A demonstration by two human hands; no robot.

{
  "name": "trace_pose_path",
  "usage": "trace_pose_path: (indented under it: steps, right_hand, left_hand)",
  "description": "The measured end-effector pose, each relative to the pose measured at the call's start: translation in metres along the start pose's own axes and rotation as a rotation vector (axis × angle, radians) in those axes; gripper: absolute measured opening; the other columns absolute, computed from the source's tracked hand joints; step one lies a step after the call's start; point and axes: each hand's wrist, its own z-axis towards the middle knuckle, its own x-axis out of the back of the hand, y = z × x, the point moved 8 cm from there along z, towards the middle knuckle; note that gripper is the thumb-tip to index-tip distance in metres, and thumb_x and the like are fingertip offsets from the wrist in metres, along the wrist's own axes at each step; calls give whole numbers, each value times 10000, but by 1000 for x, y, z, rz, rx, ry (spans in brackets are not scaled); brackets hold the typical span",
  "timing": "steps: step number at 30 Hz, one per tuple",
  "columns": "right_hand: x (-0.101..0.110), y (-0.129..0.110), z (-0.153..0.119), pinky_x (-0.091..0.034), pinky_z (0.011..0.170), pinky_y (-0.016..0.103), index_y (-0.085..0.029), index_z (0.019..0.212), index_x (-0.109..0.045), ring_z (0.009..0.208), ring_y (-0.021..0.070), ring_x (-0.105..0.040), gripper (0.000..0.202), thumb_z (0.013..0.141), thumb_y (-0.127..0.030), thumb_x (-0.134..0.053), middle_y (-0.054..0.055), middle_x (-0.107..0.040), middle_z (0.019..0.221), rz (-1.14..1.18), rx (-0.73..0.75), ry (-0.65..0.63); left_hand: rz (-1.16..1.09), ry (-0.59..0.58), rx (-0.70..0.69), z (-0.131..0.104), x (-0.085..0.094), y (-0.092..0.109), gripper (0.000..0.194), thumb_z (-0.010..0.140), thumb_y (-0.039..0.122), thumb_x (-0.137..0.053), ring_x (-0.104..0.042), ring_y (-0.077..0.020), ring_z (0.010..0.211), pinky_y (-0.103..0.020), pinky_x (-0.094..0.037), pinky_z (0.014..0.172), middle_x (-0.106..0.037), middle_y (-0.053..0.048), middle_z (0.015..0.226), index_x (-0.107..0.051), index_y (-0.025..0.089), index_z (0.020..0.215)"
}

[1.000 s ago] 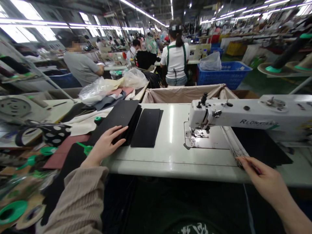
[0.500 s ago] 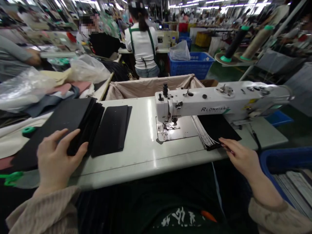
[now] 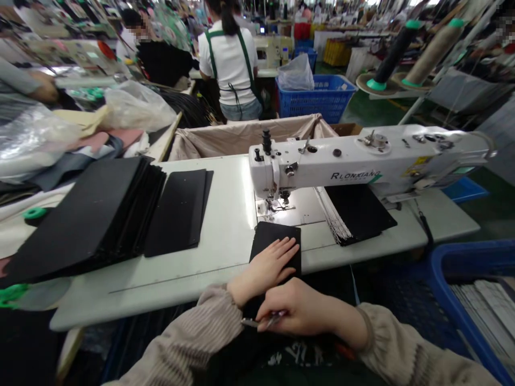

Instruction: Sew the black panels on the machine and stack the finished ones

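Observation:
A black flat panel point(image 3: 277, 231) lies at the table's front edge, below the sewing machine's needle area. On it rests my left hand point(image 3: 269, 268), flat with fingers stretched out. Close to my body, my right hand point(image 3: 300, 306) is closed around small metal thread snips point(image 3: 250, 322), partly hidden by the fingers. Whether it also touches the panel's near end, I cannot tell. The white sewing machine point(image 3: 309, 166) stands just beyond. Under its arm sits a stack of black pieces point(image 3: 360, 212) with pale threads along the left edge.
At the left stand a tall stack of black panels point(image 3: 84, 201) and a smaller black pile point(image 3: 177, 209). A cloth-lined bin point(image 3: 241, 134) adjoins the table's far side. A blue crate point(image 3: 438, 268) stands at the right. A co-worker in green straps point(image 3: 231, 64) sits ahead.
My left hand has moved from the left stack to the middle front, onto a black panel now lying there. My right hand has left the threaded stack and come in beside it.

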Motion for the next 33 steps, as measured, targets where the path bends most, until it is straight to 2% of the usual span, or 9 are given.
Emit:
trace_pose_path:
  steps: [2,4,7,9,11,15,22,27,33]
  right_hand:
    - [2,24,15,-472,735,210,-201,976,-685,790,109,-661,221,960,-355,-528,-3,-737,902,145,-12,22]
    - [22,62,30,-497,822,240,-201,1048,-681,905,135,-668,280,989,-360,-458,32,-735,1035,84,-129,159]
    - [49,114,54,-505,919,306,-255,1371,-520,1195,179,-585,400,984,-293,-429,44,-566,1414,-260,-335,240]
    - [54,136,68,-534,868,311,-289,1452,-423,1234,190,-566,493,962,-238,-428,11,-449,1519,-454,-387,170]
    - [55,149,74,-551,817,315,-309,1459,-412,1180,199,-605,519,947,-231,-441,-12,-426,1531,-565,-405,107]
    - [57,159,56,-548,817,325,-323,1436,-454,1082,198,-656,499,942,-250,-451,-23,-481,1490,-622,-427,104]
    - [62,163,38,-545,805,332,-276,1423,-488,1061,214,-659,470,957,-280,-430,22,-512,1468,-660,-473,164]
    - [59,164,44,-548,771,328,-305,1478,-412,1081,214,-649,520,958,-284,-414,21,-489,1487,-678,-472,99]
    - [57,167,44,-539,749,316,-317,1488,-396,1042,216,-662,533,956,-287,-420,25,-479,1495,-709,-488,66]
  left_hand:
    - [89,-49,10,-15,-20,-10,628,974,341,-498,-280,-244,1468,-460,-304,1203,-320,-76,1579,-241,249,1540]
    - [147,-9,86,-40,-21,-27,592,991,297,-449,-294,-238,1462,-471,-304,1201,-336,-79,1571,-238,251,1542]
    - [185,60,223,-76,-5,-48,535,1012,222,-360,-319,-211,1451,-456,-326,1191,-348,-50,1568,-260,287,1534]
    - [202,76,293,-89,8,-59,534,1014,238,-365,-319,-211,1452,-442,-345,1180,-326,-44,1579,-259,291,1534]
    - [233,97,336,-91,19,-69,532,1010,289,-396,-313,-228,1455,-461,-330,1182,-324,-55,1580,-276,280,1528]
    - [265,60,309,-68,28,-86,497,1003,353,-424,-272,-247,1472,-512,-225,1210,-348,-55,1569,-358,261,1488]
    - [209,54,226,-12,35,-101,537,954,409,-522,-327,-251,1444,-481,-230,1210,-412,-63,1532,-417,242,1453]
    - [177,59,184,-5,33,-102,567,943,410,-541,-259,-245,1476,-479,-185,1228,-357,-68,1564,-401,227,1460]
    - [165,68,186,-6,35,-103,570,937,433,-549,-281,-247,1468,-484,-194,1226,-330,-78,1576,-408,242,1455]
